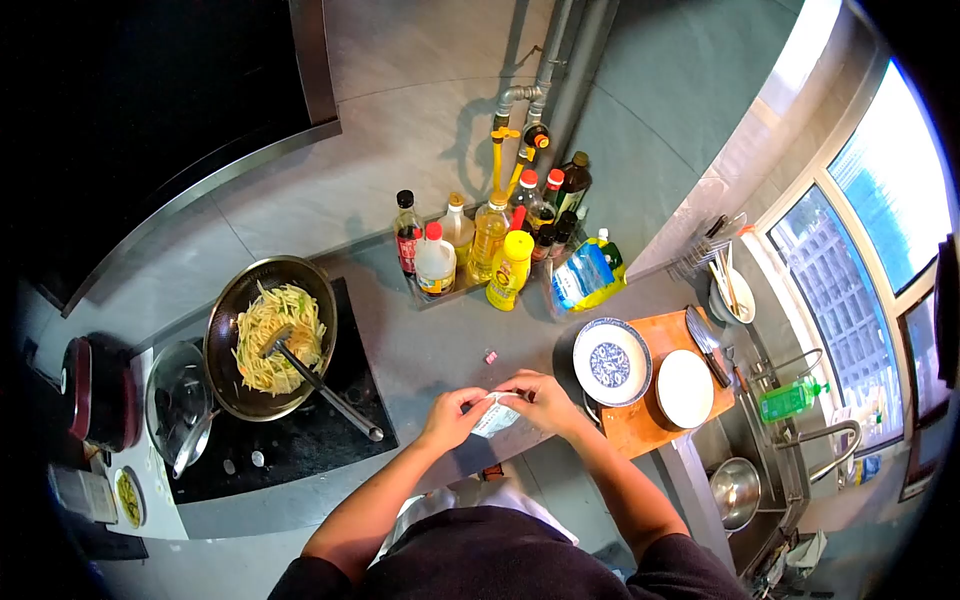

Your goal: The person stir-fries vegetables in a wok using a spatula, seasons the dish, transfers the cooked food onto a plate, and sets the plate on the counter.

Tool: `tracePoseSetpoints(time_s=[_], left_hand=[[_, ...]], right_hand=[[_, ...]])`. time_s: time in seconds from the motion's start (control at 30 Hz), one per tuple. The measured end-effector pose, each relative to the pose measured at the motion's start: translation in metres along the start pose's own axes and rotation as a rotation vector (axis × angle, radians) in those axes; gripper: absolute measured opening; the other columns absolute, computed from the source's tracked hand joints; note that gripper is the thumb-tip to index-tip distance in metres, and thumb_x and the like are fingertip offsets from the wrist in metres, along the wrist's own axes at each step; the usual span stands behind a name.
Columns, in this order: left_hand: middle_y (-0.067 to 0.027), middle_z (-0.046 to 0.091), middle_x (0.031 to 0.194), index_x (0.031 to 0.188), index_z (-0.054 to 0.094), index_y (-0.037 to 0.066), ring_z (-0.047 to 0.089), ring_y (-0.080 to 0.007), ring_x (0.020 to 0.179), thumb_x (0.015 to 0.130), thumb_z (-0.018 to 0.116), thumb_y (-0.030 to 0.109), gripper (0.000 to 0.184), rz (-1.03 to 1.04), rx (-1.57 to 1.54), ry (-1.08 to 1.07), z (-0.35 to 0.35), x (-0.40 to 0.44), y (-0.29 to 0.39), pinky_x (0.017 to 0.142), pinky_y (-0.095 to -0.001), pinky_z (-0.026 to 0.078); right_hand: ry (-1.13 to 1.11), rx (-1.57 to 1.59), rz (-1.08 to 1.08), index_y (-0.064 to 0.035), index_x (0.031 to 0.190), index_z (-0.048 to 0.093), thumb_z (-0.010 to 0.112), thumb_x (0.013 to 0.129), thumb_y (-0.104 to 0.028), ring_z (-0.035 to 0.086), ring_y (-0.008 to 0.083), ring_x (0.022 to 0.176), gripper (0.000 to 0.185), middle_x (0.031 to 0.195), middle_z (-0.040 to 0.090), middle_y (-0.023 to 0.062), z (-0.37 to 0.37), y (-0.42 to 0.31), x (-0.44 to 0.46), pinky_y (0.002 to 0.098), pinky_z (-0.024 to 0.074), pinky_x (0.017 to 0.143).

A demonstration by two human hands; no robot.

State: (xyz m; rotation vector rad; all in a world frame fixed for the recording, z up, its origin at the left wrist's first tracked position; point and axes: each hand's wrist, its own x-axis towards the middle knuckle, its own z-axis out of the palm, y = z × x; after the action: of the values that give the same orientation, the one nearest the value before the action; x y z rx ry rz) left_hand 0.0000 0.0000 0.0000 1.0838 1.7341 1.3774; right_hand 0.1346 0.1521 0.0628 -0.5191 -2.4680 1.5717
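My left hand (453, 417) and my right hand (545, 402) pinch the top edge of a small white and pale-blue packet (494, 418) between them. It hangs just over the counter's front edge, and I cannot make out its label. Beyond it a tiny pink scrap (490, 357) lies on the grey counter (430, 350). To the left, a wok (218, 365) on the black cooktop (345, 450) holds pale shredded food (275, 340), with a spatula (328, 392) resting in it, handle toward me.
Sauce and oil bottles (490, 240) crowd a tray at the wall. Right are a blue-patterned bowl (612, 362), a white bowl (686, 388) and a knife (706, 342) on a cutting board (645, 430), then the sink (715, 445). A glass lid (172, 385) lies left of the wok.
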Motion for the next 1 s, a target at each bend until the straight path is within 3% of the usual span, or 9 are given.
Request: tracePoseSetpoints(time_s=[0.17, 0.27, 0.4, 0.5, 0.6, 0.7, 0.73, 0.83, 1.0], left_hand=[[0.0009, 0.066, 0.083, 0.098, 0.066, 0.001, 0.057, -0.0054, 0.074, 0.092, 0.064, 0.013, 0.014, 0.011, -0.192, -0.052, 0.001, 0.014, 0.002, 0.067, -0.0231, 0.046], [0.0043, 0.064, 0.084, 0.097, 0.067, 0.001, 0.055, -0.0029, 0.074, 0.093, 0.063, 0.013, 0.013, -0.124, -0.491, -0.141, 0.011, 0.025, 0.015, 0.065, -0.0206, 0.044], [0.003, 0.064, 0.084, 0.095, 0.067, 0.003, 0.055, -0.0035, 0.073, 0.094, 0.062, 0.012, 0.011, -0.153, -0.502, 0.074, 0.031, 0.034, 0.008, 0.063, -0.0208, 0.043], [0.003, 0.064, 0.082, 0.094, 0.068, 0.003, 0.054, -0.0029, 0.07, 0.093, 0.063, 0.012, 0.01, -0.167, -0.489, 0.215, 0.04, 0.039, 0.007, 0.061, -0.0205, 0.042], [0.0038, 0.063, 0.079, 0.092, 0.068, 0.003, 0.052, -0.0023, 0.069, 0.092, 0.065, 0.013, 0.01, -0.179, -0.465, 0.275, 0.044, 0.042, 0.006, 0.06, -0.0201, 0.041], [0.0036, 0.064, 0.081, 0.096, 0.069, 0.003, 0.053, -0.0025, 0.07, 0.092, 0.064, 0.012, 0.011, -0.22, -0.509, 0.285, 0.045, 0.041, 0.005, 0.06, -0.0199, 0.041], [0.0034, 0.064, 0.082, 0.098, 0.068, 0.003, 0.053, -0.0028, 0.071, 0.092, 0.064, 0.012, 0.012, -0.245, -0.531, 0.28, 0.043, 0.039, 0.011, 0.06, -0.0199, 0.041], [0.0032, 0.064, 0.082, 0.101, 0.069, 0.003, 0.054, -0.0029, 0.071, 0.092, 0.064, 0.013, 0.014, -0.227, -0.567, 0.265, 0.042, 0.036, 0.0, 0.061, -0.0198, 0.042], [0.0021, 0.066, 0.085, 0.105, 0.068, 0.001, 0.056, -0.0051, 0.073, 0.093, 0.063, 0.014, 0.018, -0.208, -0.483, 0.342, 0.039, 0.022, -0.027, 0.064, -0.0211, 0.044]], right_hand=[[-0.029, 0.106, -0.129, -0.0018, 0.093, 0.071, 0.064, 0.081, 0.005, 0.059, 0.0118, 0.07, 0.016, 0.084, 0.063, 0.0067, -0.012, 0.011, 0.017, 0.0245, 0.0462, 0.064], [-0.079, 0.004, -0.216, -0.0015, 0.092, 0.071, 0.063, 0.08, 0.006, 0.063, 0.0149, 0.076, 0.016, 0.09, 0.065, 0.0084, -0.036, 0.017, 0.025, 0.0271, 0.0491, 0.068], [0.003, 0.046, -0.238, -0.0008, 0.091, 0.07, 0.062, 0.08, 0.007, 0.063, 0.0155, 0.078, 0.015, 0.088, 0.065, 0.0068, -0.041, 0.007, 0.026, 0.0279, 0.0495, 0.07], [0.043, 0.1, -0.009, -0.0008, 0.09, 0.07, 0.064, 0.079, 0.005, 0.064, 0.0173, 0.082, 0.014, 0.088, 0.066, 0.0077, -0.046, 0.004, 0.023, 0.0289, 0.0506, 0.074], [0.076, -0.093, -0.076, -0.0003, 0.092, 0.07, 0.068, 0.076, 0.001, 0.065, 0.0239, 0.084, 0.016, 0.089, 0.066, 0.0108, -0.043, 0.01, 0.019, 0.0329, 0.0516, 0.075], [0.135, -0.296, -0.552, -0.0008, 0.092, 0.07, 0.07, 0.076, -0.002, 0.064, 0.0262, 0.082, 0.016, 0.088, 0.066, 0.0104, -0.032, 0.026, 0.021, 0.0342, 0.0522, 0.072], [0.139, -0.295, -0.561, -0.0008, 0.091, 0.07, 0.071, 0.076, -0.003, 0.063, 0.0283, 0.082, 0.016, 0.088, 0.066, 0.0103, -0.029, 0.029, 0.021, 0.0357, 0.0525, 0.072], [0.143, -0.333, -0.526, -0.0008, 0.093, 0.071, 0.071, 0.076, -0.004, 0.064, 0.0281, 0.082, 0.017, 0.09, 0.066, 0.011, -0.02, 0.035, 0.021, 0.0345, 0.0524, 0.073], [-0.084, 0.111, -0.074, -0.0012, 0.098, 0.071, 0.073, 0.078, -0.008, 0.066, 0.0259, 0.08, 0.021, 0.092, 0.068, 0.0119, -0.014, 0.055, 0.03, 0.0331, 0.0524, 0.071]])
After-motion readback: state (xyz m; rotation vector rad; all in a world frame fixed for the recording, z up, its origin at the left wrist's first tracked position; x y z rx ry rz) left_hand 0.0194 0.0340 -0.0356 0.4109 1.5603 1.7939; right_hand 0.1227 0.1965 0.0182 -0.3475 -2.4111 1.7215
